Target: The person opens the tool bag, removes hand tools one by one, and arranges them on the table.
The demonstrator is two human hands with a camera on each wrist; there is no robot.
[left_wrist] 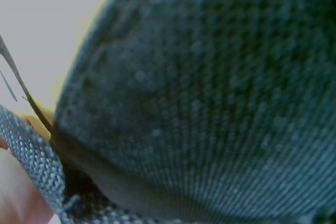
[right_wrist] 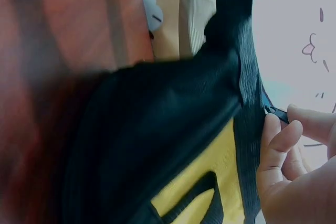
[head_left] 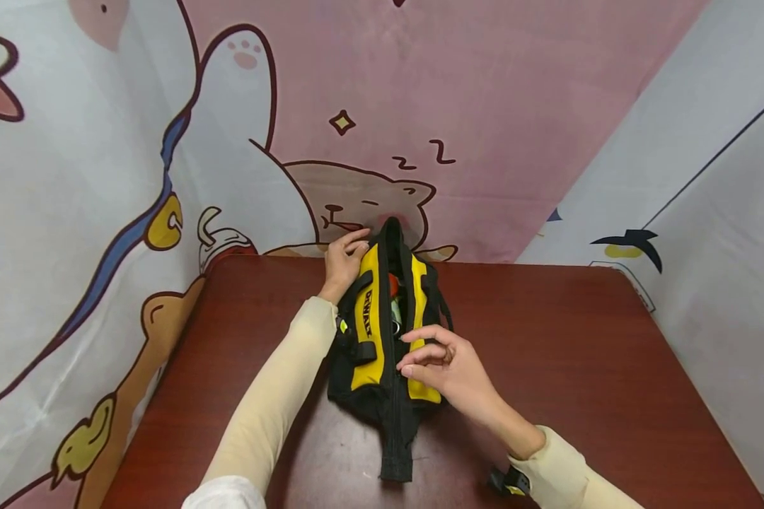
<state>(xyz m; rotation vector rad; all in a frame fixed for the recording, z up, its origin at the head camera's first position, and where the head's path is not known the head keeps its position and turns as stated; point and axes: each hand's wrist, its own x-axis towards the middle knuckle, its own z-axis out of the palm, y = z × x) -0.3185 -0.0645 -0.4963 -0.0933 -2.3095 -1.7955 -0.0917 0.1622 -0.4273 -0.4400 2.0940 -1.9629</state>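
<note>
A black and yellow tool bag [head_left: 369, 332] lies lengthwise on the table, its top zipper partly undone. Something red [head_left: 393, 285] and a pale green item [head_left: 395, 309] show inside the opening. My right hand [head_left: 455, 367] is over the near half of the bag; in the right wrist view its thumb and finger pinch a small black zipper pull [right_wrist: 278, 113]. At the far left side of the bag, my left hand [head_left: 344, 263] rests against it with fingers loosely extended. Dark bag fabric [left_wrist: 199, 98] fills most of the left wrist view.
The reddish-brown table [head_left: 547, 339] extends to both sides of the bag. A cartoon-printed cloth [head_left: 484, 106] hangs behind and along both sides. The bag's black end tab [head_left: 396, 459] points toward the near edge, and black carry straps [head_left: 364, 351] lie on its flanks.
</note>
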